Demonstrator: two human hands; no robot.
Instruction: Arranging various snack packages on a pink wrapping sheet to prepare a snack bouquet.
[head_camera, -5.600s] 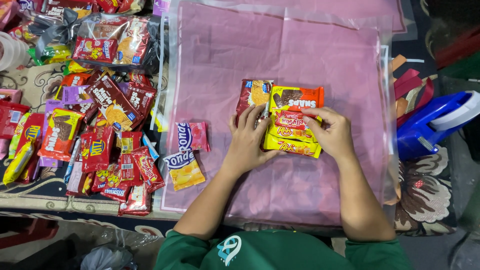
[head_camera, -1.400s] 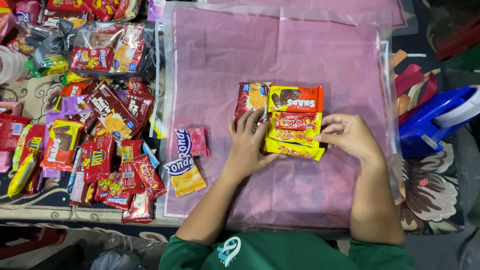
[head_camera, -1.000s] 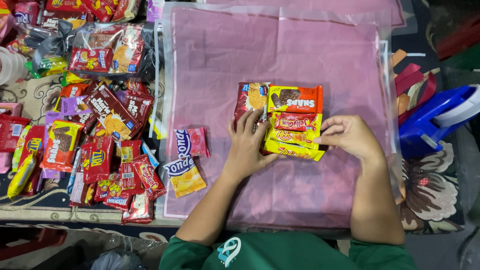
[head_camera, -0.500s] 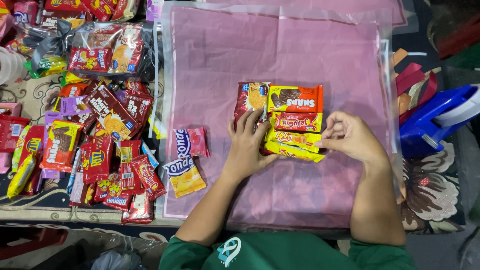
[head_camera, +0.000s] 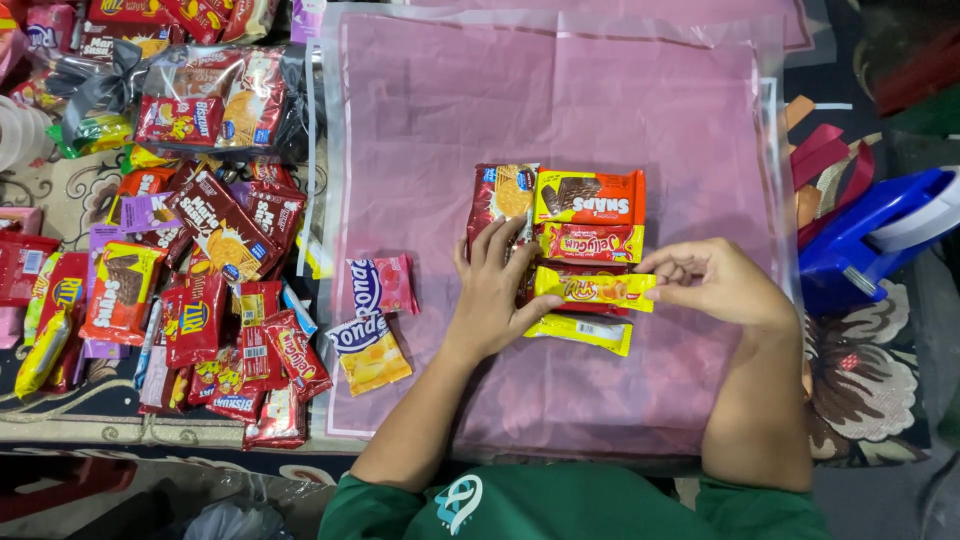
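Red and yellow snack packets (head_camera: 190, 300) lie heaped on the patterned rug at the far left, with a clear bag of more packets (head_camera: 215, 100) above them. Next comes the pink plastic sheet (head_camera: 560, 120), and near its left edge rest two small pouches (head_camera: 372, 320), one pink, one orange. Toward the middle, the person's left hand (head_camera: 495, 290) lies flat with fingers spread, pressing down on a red biscuit packet (head_camera: 500, 195) and the left edge of a small stack. That stack holds an orange chocolate-wafer packet (head_camera: 590, 197) at the top, a red jelly-sweet packet (head_camera: 592, 242) under it, and a yellow bar (head_camera: 580, 332) at the bottom. Across it, the right hand (head_camera: 715, 283) pinches the right end of a yellow wrapped bar (head_camera: 592, 288), held just above the pile. Further right, off the sheet, sits a blue tape dispenser (head_camera: 880, 240).
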